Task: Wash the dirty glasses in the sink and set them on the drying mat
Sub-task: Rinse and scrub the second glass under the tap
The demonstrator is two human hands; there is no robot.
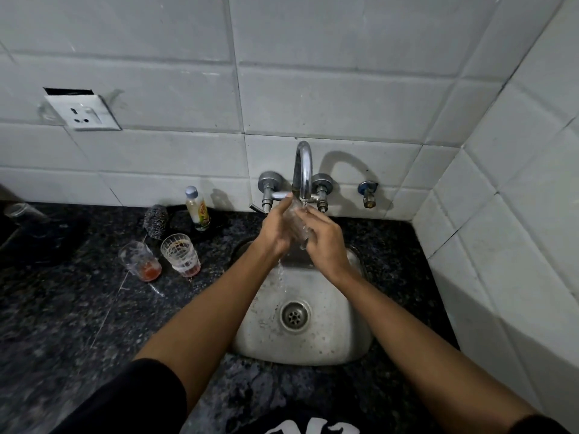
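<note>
A clear glass [299, 228] is held under the running tap [303, 170], above the steel sink [351, 339]. My left hand [275, 230] grips it from the left and my right hand [322, 242] covers it from the right, so most of the glass is hidden. Water runs down off the hands into the basin. Two dirty glasses stand on the dark counter left of the sink: one with red residue [139, 261] and a ribbed one with a pinkish bottom [181, 254].
A steel scrubber [155, 226] and a small soap bottle [197, 213] sit behind the dirty glasses. Another glass [20, 211] lies on a dark mat [37, 242] at the far left. A wall socket [83, 112] is above. Tiled wall closes the right side.
</note>
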